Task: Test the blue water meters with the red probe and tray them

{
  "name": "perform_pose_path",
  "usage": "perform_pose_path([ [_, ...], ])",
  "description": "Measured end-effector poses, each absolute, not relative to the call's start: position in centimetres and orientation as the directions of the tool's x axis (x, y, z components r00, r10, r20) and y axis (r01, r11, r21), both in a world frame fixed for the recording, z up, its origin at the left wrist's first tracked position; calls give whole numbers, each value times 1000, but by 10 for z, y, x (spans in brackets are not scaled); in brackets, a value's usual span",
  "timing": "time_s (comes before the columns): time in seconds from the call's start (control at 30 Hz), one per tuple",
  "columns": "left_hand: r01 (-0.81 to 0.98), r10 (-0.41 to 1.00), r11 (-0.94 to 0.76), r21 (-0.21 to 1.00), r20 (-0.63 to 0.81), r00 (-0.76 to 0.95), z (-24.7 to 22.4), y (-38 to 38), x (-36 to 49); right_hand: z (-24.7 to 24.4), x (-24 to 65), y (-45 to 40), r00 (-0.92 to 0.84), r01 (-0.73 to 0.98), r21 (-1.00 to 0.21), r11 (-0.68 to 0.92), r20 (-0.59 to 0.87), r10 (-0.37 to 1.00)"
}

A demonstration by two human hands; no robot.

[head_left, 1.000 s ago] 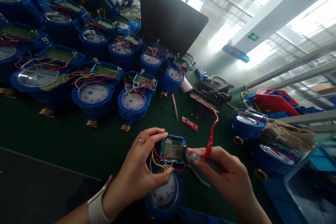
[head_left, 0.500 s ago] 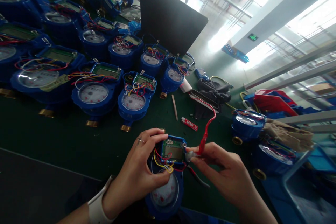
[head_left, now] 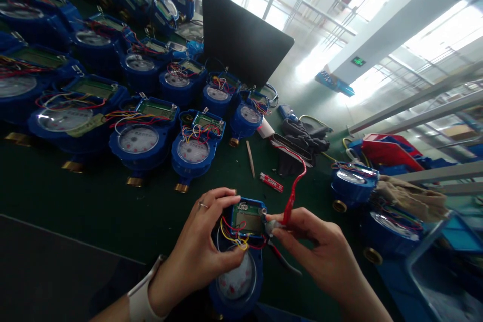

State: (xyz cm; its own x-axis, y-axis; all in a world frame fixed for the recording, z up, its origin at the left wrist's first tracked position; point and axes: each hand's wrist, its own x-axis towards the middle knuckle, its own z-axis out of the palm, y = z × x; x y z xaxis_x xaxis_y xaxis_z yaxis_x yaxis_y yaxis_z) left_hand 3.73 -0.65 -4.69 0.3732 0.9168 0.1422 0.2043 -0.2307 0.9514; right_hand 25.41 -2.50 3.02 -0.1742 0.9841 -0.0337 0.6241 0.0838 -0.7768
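Note:
A blue water meter (head_left: 237, 276) with an open electronics housing stands near the table's front edge. My left hand (head_left: 211, 234) grips the housing, fingers on its top left and thumb at the lower side by the yellow, red and white wires (head_left: 233, 238). A green circuit board with a grey display (head_left: 248, 221) shows between my hands. My right hand (head_left: 315, 246) pinches a greyish connector (head_left: 272, 226) on a red cable (head_left: 295, 191), against the housing's right side. What the connector touches there is hidden. Partly under my right hand lie pliers (head_left: 285, 259) with dark red handles.
Several similar blue meters (head_left: 139, 141) with loose wires fill the table's left and back. A black screen (head_left: 241, 35) stands behind them. A red-labelled battery (head_left: 270, 181), a wooden stick (head_left: 250, 159) and dark cloth (head_left: 305, 133) lie ahead. More meters (head_left: 354, 181) stand at right.
The view has shifted slightly, so the background sits a little lower. Both hands keep their hold, with the connector at the housing's right side.

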Motion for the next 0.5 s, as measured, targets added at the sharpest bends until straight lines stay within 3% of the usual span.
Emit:
perform_pose_path([
  [0.27, 222, 924, -224, 949, 134, 358, -43, -4, 37, 22, 258, -29, -139, 553, -832, 48, -36, 990],
  [0.5, 214, 938, -205, 955, 129, 321, -44, -6, 39, 7, 263, -39, -78, 524, -842, 129, 103, 992],
])
